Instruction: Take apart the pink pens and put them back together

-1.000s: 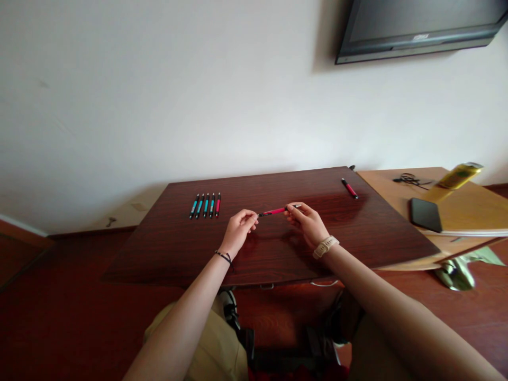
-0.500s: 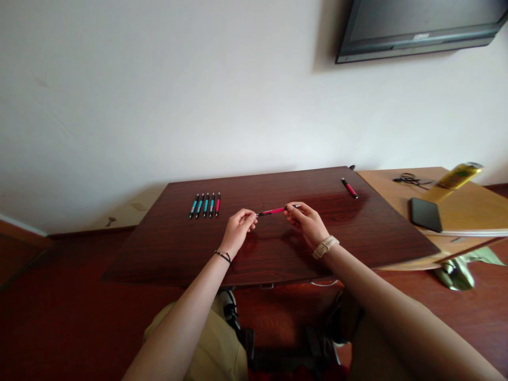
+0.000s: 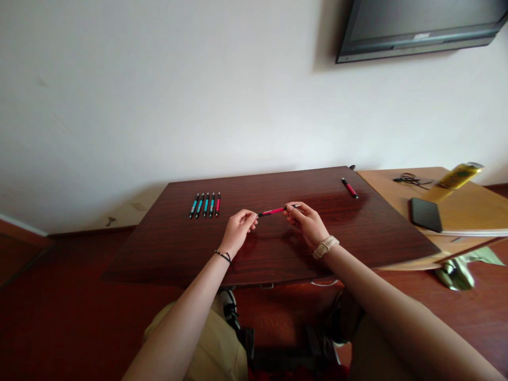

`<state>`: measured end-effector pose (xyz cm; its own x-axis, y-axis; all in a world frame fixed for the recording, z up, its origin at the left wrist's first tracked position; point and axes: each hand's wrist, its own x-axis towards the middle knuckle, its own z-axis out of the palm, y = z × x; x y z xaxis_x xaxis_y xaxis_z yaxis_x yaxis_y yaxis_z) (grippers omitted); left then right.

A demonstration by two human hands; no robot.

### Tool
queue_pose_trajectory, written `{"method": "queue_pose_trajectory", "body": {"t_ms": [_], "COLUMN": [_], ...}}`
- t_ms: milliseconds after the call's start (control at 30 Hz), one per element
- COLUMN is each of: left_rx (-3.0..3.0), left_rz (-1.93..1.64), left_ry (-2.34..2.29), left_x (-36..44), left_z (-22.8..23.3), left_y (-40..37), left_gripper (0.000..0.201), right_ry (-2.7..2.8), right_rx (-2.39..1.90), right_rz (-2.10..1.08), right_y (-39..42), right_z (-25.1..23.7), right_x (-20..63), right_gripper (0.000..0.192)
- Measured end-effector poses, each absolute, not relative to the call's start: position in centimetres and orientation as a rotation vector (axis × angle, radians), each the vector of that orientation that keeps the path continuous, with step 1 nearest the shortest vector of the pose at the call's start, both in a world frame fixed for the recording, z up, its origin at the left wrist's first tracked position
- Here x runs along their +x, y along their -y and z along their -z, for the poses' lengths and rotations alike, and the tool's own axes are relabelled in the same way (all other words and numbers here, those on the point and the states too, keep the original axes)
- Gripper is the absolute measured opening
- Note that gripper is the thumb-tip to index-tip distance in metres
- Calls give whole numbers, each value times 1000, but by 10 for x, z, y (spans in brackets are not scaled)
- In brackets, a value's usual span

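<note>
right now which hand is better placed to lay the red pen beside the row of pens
Left, probably. The left hand pinches the red pen at its dark tip end and sits nearer the row of pens; the right hand grips the far end, further away.

Hidden, cropped and unresolved parts at the dark wooden table (image 3: 278, 254).
The ends of the pink pen (image 3: 273, 211) are covered by the fingertips of the left hand (image 3: 238, 230) and right hand (image 3: 307, 222), so its tip and clip cannot be resolved. The wall-mounted screen (image 3: 420, 26) is cut off by the top and right picture edges. Both forearms are cropped at the bottom edge. The markings on the five pens (image 3: 205, 205) near the table's far left edge are too small to read, as is the yellow can (image 3: 460, 174) label.
</note>
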<state>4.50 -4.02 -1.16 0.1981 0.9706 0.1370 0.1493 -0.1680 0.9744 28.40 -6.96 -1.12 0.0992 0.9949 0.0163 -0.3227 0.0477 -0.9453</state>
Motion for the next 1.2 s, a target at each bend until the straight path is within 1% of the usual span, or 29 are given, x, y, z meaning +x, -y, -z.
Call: {"method": "queue_pose_trajectory", "body": {"t_ms": [433, 800, 967, 1200], "left_rx": [1568, 1360, 1213, 1214], "left_rz": [-1116, -1242, -1254, -1274], "left_ry": [-1129, -1107, -1050, -1034], "left_x": [45, 46, 50, 51], "left_z": [12, 9, 6, 6], "left_y": [40, 43, 48, 48], "left_gripper": [33, 29, 29, 29], "right_ry": [916, 936, 917, 934], "right_rx": [-994, -954, -925, -905], "right_rz": [-1235, -1263, -1266, -1253], "right_y": [68, 71, 72, 72], "right_z": [12, 10, 10, 11], "right_x": [283, 284, 283, 283], "right_gripper": [39, 40, 35, 35]}}
